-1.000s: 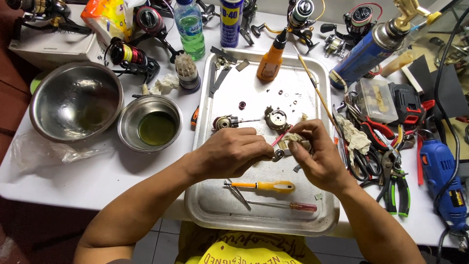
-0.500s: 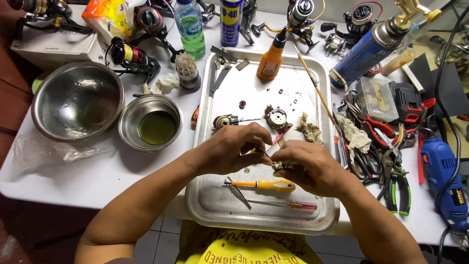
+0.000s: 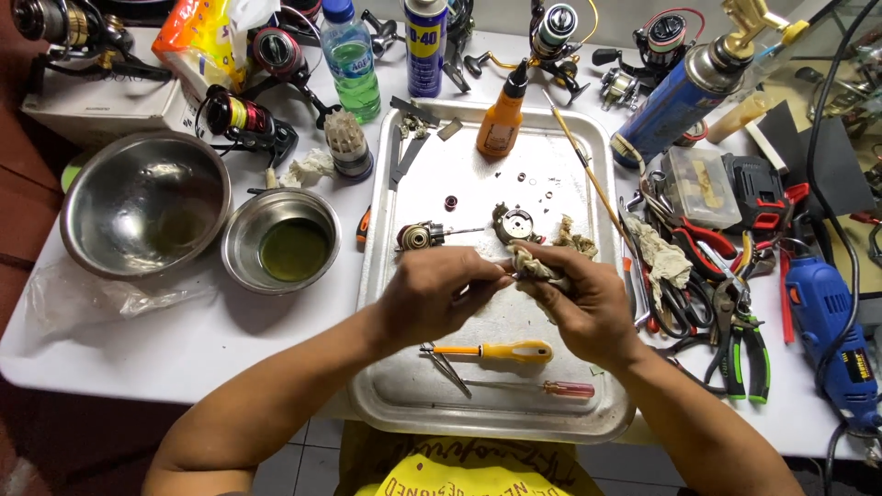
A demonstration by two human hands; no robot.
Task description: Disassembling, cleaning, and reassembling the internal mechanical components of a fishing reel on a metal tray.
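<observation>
Since the frame half a second back, both your hands sit a little higher over the metal tray (image 3: 588,147), and the rag is now bunched in your right hand (image 3: 588,303) rather than lying loose by the tray's right edge. Your left hand (image 3: 432,294) pinches a thin metal part at its fingertips, which meet the right hand's fingers over the tray's middle. Your right hand is closed around a dirty rag (image 3: 537,266), wrapped on a small part; what that part is cannot be told.

Near the tray's front edge lie a yellow-handled screwdriver (image 3: 501,350), tweezers (image 3: 448,367) and a red-handled screwdriver (image 3: 542,388), unmoved. Behind your hands sit a reel body (image 3: 418,237) and a round gear housing (image 3: 513,222). An orange oil bottle (image 3: 501,119) stands at the tray's far edge.

Left of the tray, two steel bowls (image 3: 280,241) sit on the white table; bare tabletop shows along its front left edge. Right of the tray, pliers (image 3: 744,344) and a blue drill (image 3: 831,340) crowd the surface.
</observation>
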